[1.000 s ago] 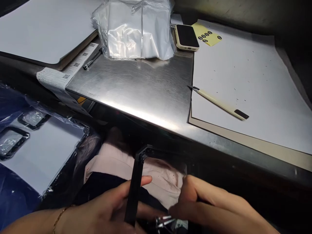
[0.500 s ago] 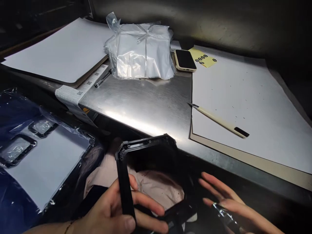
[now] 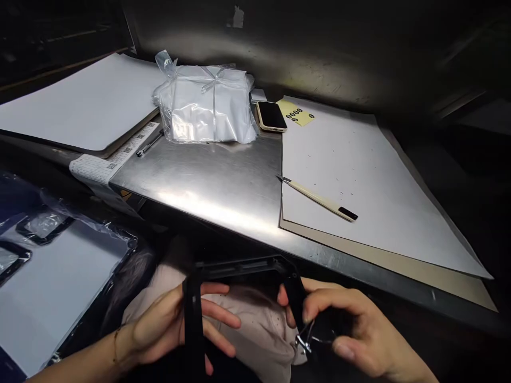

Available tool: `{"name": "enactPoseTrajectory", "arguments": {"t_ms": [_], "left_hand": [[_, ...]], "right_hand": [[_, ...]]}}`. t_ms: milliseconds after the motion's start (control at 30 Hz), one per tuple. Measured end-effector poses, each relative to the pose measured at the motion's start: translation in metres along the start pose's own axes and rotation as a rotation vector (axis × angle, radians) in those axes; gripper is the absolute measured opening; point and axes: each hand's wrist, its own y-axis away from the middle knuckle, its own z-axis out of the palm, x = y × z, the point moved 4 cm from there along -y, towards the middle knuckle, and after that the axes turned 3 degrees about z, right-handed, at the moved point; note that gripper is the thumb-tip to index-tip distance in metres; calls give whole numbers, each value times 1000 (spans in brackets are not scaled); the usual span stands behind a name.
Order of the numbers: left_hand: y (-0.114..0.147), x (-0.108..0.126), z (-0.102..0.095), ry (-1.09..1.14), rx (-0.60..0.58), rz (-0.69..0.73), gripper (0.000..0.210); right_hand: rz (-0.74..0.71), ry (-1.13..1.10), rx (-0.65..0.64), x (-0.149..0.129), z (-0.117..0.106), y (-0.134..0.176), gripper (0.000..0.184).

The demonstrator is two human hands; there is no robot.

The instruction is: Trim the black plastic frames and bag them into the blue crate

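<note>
A black plastic frame (image 3: 243,267) with angled corners is held low, in front of the table edge. My right hand (image 3: 351,324) pinches its right bar between thumb and fingers. A small shiny metal piece (image 3: 304,343) with thin loops also hangs at that hand; its kind I cannot make out. My left hand (image 3: 163,324) is open behind the frame's left bar, fingers spread through the opening. Whether the left palm touches the bar is unclear. The frame's lower part is lost in shadow.
On the metal table (image 3: 191,181) lie a plastic-wrapped bundle (image 3: 211,106), a phone (image 3: 271,116), a pen (image 3: 150,143), a yellow sticker sheet (image 3: 297,111) and white sheets (image 3: 359,159) under a craft knife (image 3: 319,199). At left, plastic-lined bin (image 3: 64,298) holds black frames.
My right hand has come in from the right and taken the frame's right bar. My left fingers have loosened from the left bar and spread. The frame sits lower, and the view has shifted.
</note>
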Motion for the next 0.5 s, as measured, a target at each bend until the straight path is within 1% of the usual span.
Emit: {"name": "enactPoseTrajectory", "arguments": {"t_ms": [33,67,100,133,167,200,233,333,367,400,500], "left_hand": [[1,6,0,14,-40,-37,62],[3,12,1,14,-101,-57,65],[5,17,3,9,-162,-68,62],[8,21,6,0,-215,-68,55],[10,23,8,-15,-244,-53,48],[13,25,11,-29,-247,-32,43],[17,25,13,-45,-229,-12,40],[28,23,21,-110,-96,15,34],[31,21,24,-128,-56,10,31],[33,19,27,-137,-32,5,29],[35,14,35,-125,-17,30,26]], "right_hand": [[16,25,-64,-2,-1,-1,16],[35,55,-109,-3,-2,-2,16],[47,87,-134,-4,-2,-3,16],[59,116,-138,-5,-3,-3,16],[68,142,-123,-5,-4,-3,16],[74,163,-76,-6,-6,-2,17],[75,190,10,-8,-9,-1,17],[39,378,389,-18,-15,5,14],[4,463,477,-22,-11,7,13],[-46,553,508,-27,-4,8,15],[-206,761,468,-36,32,7,25]]}}
